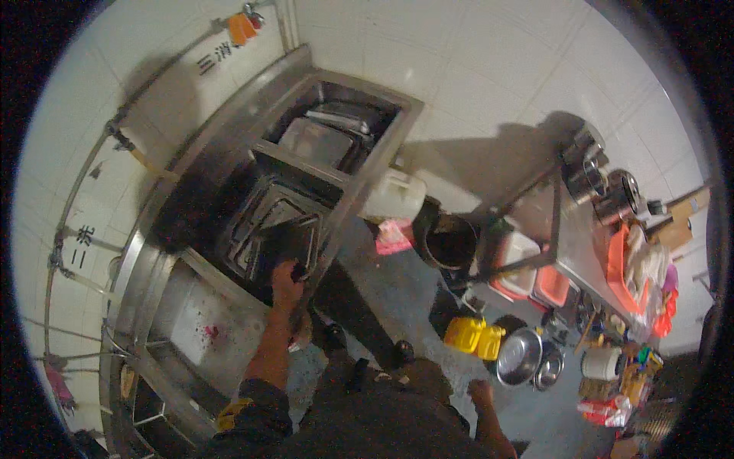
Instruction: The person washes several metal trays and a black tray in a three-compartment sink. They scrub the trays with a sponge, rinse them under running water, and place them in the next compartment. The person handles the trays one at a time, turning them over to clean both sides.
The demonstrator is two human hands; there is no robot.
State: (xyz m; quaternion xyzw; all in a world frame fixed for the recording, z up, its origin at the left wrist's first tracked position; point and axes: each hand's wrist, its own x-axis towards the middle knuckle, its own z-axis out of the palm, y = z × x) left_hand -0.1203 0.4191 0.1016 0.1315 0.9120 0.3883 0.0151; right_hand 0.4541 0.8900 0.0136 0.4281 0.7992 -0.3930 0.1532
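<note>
My left hand (288, 282) reaches to the near rim of the middle basin of a stainless steel sink (344, 198). Its fingers are closed around something dark at the corner of a metal tray (298, 244), which lies in that basin among several other rectangular trays. My right hand (480, 392) hangs low at my side, over the floor, away from the sink; its fingers look curled, and whether they hold anything is not clear. More metal trays (315, 140) rest in the far basin.
The nearer basin (215, 327) has red bits on its bottom. To the right stand a white plastic container (397, 195), a black bucket (451, 241), yellow jugs (465, 334), steel bowls (519, 356) and a metal table (573, 246) with pots (585, 178) and an orange tray (619, 269).
</note>
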